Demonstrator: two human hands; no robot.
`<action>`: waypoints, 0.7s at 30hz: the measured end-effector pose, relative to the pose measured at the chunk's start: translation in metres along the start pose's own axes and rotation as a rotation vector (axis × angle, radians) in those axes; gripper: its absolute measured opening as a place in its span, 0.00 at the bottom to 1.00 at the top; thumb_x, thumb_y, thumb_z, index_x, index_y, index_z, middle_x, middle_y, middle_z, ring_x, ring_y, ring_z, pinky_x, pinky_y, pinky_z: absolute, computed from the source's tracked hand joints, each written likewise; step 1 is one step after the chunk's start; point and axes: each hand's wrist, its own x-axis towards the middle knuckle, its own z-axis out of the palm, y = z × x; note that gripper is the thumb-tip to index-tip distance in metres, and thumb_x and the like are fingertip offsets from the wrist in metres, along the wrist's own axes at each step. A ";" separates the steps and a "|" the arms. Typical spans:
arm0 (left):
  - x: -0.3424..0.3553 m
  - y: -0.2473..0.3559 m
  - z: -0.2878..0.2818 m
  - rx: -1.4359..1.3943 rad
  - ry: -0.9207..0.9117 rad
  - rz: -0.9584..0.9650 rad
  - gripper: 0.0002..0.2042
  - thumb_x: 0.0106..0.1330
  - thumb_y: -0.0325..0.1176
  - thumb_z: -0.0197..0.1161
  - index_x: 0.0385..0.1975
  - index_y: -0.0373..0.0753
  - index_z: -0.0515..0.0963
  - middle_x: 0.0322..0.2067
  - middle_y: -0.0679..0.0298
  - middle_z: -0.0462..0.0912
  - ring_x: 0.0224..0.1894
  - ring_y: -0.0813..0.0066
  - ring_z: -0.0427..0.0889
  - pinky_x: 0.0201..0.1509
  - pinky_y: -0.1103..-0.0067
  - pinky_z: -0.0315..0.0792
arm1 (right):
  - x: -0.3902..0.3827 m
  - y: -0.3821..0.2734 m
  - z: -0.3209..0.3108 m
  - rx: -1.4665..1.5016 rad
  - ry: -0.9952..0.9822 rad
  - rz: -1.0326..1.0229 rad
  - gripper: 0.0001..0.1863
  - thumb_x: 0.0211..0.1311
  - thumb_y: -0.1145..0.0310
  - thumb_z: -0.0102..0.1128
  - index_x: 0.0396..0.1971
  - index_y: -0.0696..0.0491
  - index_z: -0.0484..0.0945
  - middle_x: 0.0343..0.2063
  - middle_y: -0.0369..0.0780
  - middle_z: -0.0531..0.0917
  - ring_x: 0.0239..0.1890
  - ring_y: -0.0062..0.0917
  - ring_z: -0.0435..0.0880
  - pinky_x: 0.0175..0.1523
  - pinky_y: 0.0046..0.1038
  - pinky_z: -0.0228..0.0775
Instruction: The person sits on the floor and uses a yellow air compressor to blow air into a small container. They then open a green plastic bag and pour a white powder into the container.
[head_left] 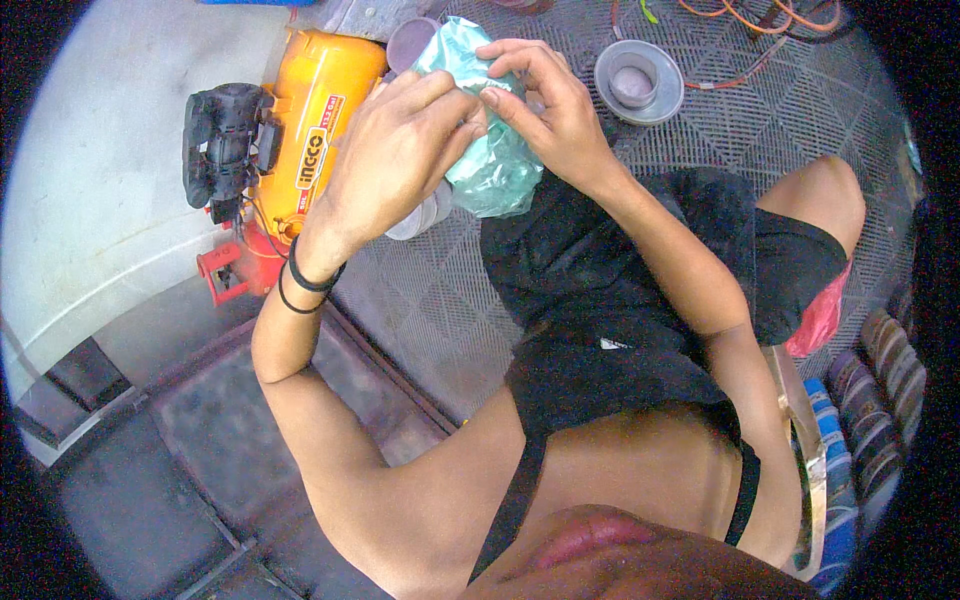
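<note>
A crinkled pale green plastic bag (pixel 495 175) is held up in front of me, above the floor. My left hand (pixel 400 145) is closed on the bag's left side, its fingers curled and bunched. From the other side my right hand (pixel 555 105) grips the bag, thumb and fingers bent against the plastic. What the bag contains cannot be made out. Under my left hand shows part of a whitish round container (pixel 425 212). Just beyond the bag is a greyish-purple round tub or lid (pixel 411 43), partly covered by it.
At the left stands a yellow air compressor (pixel 350 75) with a black motor (pixel 222 140). A metal dish (pixel 672 98) with a small cup inside sits on the grey grid floor (pixel 770 110) to the right. Orange hose (pixel 735 20) curls at the far right; striped rolls (pixel 860 410) lie beside me.
</note>
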 end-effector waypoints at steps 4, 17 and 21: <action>-0.012 -0.002 0.000 -0.054 0.043 0.025 0.07 0.59 0.34 0.65 0.32 0.40 0.77 0.26 0.63 0.70 0.32 0.62 0.72 0.35 0.69 0.67 | -0.001 0.001 -0.001 0.043 0.002 0.057 0.11 0.58 0.66 0.63 0.37 0.53 0.75 0.46 0.41 0.81 0.52 0.36 0.77 0.57 0.35 0.64; -0.053 0.000 0.030 -0.295 0.335 -0.108 0.08 0.57 0.29 0.67 0.34 0.38 0.78 0.28 0.63 0.74 0.30 0.69 0.73 0.33 0.76 0.68 | -0.002 0.002 0.001 0.053 -0.012 0.098 0.11 0.59 0.68 0.63 0.39 0.54 0.74 0.47 0.41 0.81 0.51 0.35 0.77 0.57 0.34 0.64; -0.052 0.029 0.041 -0.541 0.530 -0.431 0.13 0.55 0.32 0.71 0.34 0.36 0.75 0.26 0.64 0.75 0.25 0.74 0.73 0.28 0.80 0.69 | -0.007 -0.012 -0.001 -0.025 -0.049 0.088 0.15 0.57 0.65 0.65 0.42 0.54 0.74 0.50 0.43 0.78 0.53 0.38 0.74 0.58 0.36 0.63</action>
